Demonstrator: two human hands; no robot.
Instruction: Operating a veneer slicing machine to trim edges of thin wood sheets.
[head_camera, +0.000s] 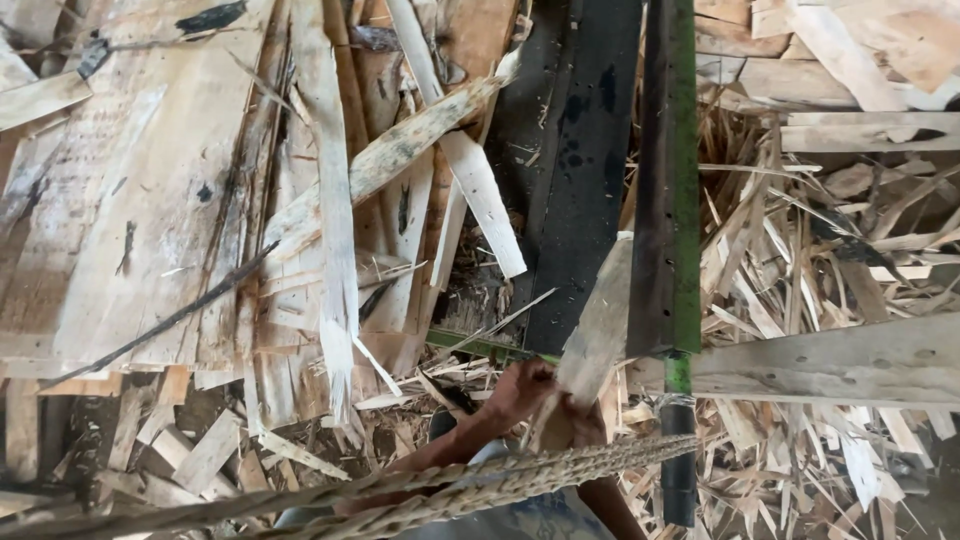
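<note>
We've got the wood offcut (597, 320) pinched at its lower end, its top leaning against the left face of the green metal post (683, 170), above the scrap-strewn floor (800, 250). One hand (520, 392) is clenched on it; which hand we can't tell, and the other isn't separable in view. Best to keep the grip low and firm, offcut parallel to the post, clear of the frayed rope (480, 485).

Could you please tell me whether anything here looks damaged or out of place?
Yes. Splintered wood scraps litter the ground, and thin veneer sheets on the left are cracked and torn. A hand grips a broken wooden slat beside the green metal bar. A frayed rope crosses below.
</note>
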